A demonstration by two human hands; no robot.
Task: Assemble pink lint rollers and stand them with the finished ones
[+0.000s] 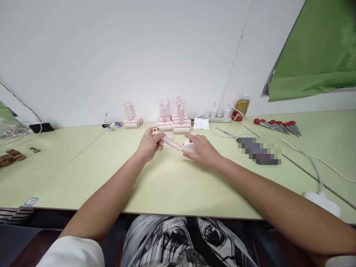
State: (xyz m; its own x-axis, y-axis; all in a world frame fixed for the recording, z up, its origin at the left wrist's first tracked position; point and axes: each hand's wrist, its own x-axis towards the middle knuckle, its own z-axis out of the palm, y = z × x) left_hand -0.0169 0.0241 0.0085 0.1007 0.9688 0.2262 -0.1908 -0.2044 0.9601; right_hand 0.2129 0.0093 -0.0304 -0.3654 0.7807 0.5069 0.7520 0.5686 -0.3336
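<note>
Above the middle of the pale green table (172, 185), my left hand (151, 144) is closed on the looped end of a translucent pink tube (171, 142). The tube slants down to the right. My right hand (202, 149) has its fingers and thumb around a whitish-pink piece (189, 147) at the tube's right end. Whether that piece is joined to the tube is too small to tell. Behind my hands, pink tubes with looped tops (181, 113) stand on stacked pink blocks (181, 128). A smaller group of pink tubes (130, 110) stands further left.
Right of my hands lie a pixelated dark object (257, 150), scissors (226, 132), red-capped tools (277, 126) and white cables (319, 161). A bottle (241, 107) and power strip (221, 119) are by the wall. Brown pieces (11, 157) and a black device (41, 127) sit far left.
</note>
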